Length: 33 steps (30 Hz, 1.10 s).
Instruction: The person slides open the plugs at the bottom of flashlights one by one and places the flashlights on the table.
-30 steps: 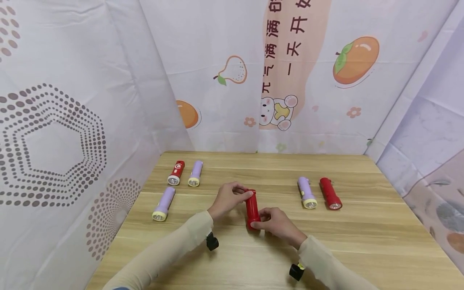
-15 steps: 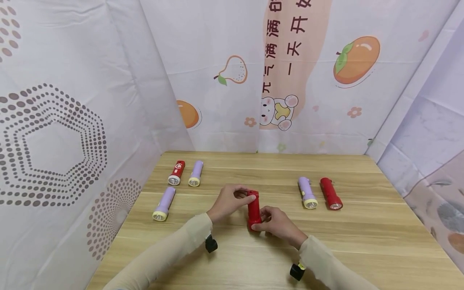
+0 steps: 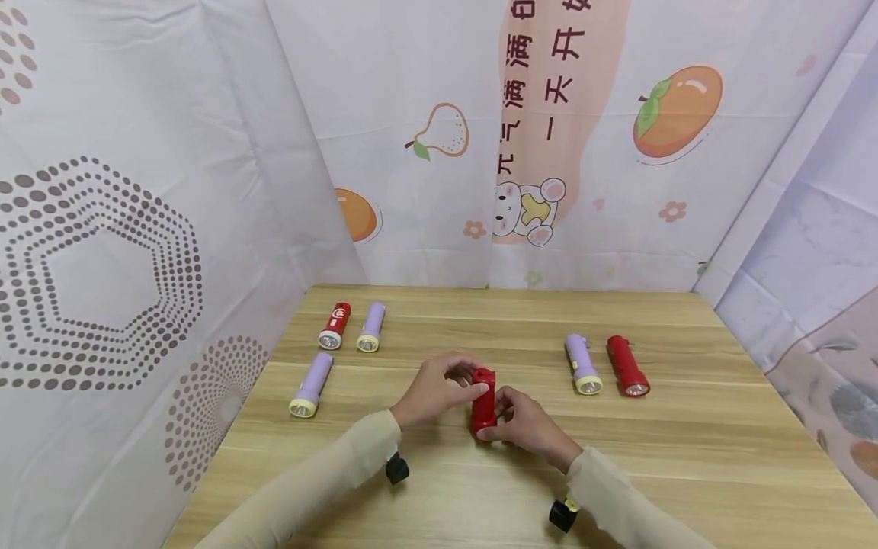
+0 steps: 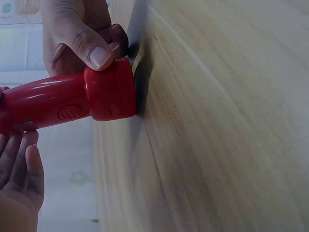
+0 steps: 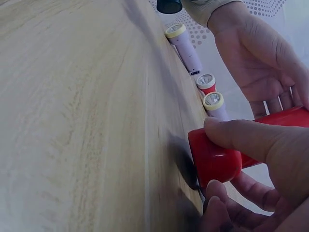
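A red flashlight stands close to upright, head down, near the middle of the wooden table. Its tail end is pinched between the thumb and fingers of my left hand. Low on the flashlight, my right hand grips the wide head with thumb and fingertips. In the left wrist view the flashlight's body shows an oval ribbed button, and the head's rim lies right at the tabletop. The right wrist view shows my thumb pressed on the red head; the lens faces the table and is hidden.
To the left lie a red flashlight with a white rim and two purple ones, one farther back and one nearer. On the right are a purple flashlight and a red one. Printed curtains hang behind the table.
The held flashlight's tail has tipped toward me and slightly right, with my left hand following it. My right hand has stayed nearly in place at the head.
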Each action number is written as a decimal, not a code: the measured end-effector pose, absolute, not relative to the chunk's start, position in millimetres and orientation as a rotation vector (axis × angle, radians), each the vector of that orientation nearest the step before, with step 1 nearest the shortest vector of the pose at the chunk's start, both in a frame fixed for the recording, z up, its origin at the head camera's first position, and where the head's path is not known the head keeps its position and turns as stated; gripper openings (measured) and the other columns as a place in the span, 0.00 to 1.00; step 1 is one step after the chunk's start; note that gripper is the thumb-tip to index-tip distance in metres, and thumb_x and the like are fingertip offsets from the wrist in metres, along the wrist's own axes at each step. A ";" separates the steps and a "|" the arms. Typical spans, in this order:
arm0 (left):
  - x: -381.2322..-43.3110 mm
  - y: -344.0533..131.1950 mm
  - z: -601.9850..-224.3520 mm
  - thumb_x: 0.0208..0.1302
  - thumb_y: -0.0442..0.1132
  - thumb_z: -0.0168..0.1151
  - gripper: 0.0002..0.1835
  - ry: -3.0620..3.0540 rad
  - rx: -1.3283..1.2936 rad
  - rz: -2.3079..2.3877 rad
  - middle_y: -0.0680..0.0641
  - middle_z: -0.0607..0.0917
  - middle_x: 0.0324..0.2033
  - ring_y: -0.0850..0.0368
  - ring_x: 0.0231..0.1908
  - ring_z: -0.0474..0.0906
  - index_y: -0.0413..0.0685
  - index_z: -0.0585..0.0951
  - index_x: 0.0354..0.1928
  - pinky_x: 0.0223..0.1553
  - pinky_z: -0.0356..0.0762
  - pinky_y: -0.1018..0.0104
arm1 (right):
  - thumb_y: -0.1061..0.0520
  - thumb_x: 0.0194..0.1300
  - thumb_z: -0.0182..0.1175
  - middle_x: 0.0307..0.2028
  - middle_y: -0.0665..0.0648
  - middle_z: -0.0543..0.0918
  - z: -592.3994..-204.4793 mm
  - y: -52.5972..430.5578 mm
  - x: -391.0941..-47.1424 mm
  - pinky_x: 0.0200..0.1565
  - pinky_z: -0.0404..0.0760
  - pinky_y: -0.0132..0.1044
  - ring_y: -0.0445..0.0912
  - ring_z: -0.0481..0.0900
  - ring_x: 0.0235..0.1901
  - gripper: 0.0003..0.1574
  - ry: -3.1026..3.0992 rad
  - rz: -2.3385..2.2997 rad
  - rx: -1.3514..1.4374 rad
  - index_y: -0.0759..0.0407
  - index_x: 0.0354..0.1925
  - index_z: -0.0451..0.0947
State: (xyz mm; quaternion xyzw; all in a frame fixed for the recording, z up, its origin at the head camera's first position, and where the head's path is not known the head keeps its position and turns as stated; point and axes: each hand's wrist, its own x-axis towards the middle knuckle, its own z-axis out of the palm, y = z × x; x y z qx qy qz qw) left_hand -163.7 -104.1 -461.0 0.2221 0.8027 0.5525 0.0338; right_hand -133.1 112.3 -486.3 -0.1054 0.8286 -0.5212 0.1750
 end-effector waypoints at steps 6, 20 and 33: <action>-159.7 -106.4 -461.1 0.61 0.48 0.76 0.15 2.462 0.753 1.694 0.59 0.86 0.42 0.59 0.41 0.83 0.59 0.87 0.49 0.46 0.82 0.54 | 0.56 0.51 0.82 0.40 0.55 0.81 -486.1 112.2 -131.9 0.39 0.77 0.40 0.51 0.77 0.41 0.31 2.378 -1.453 -0.312 0.61 0.47 0.75; -154.4 -106.3 -463.1 0.59 0.47 0.78 0.16 2.471 0.950 1.660 0.62 0.86 0.41 0.61 0.42 0.82 0.63 0.86 0.49 0.46 0.83 0.59 | 0.52 0.56 0.79 0.42 0.54 0.82 -484.6 118.1 -132.9 0.37 0.78 0.40 0.51 0.77 0.42 0.34 2.363 -1.396 -0.410 0.57 0.58 0.79; -152.6 -112.5 -461.6 0.62 0.46 0.76 0.18 2.403 0.957 1.589 0.61 0.85 0.46 0.61 0.48 0.81 0.63 0.84 0.53 0.50 0.82 0.60 | 0.55 0.58 0.78 0.42 0.57 0.84 -486.6 119.9 -131.9 0.31 0.82 0.42 0.49 0.78 0.36 0.28 2.306 -1.475 -0.395 0.59 0.55 0.80</action>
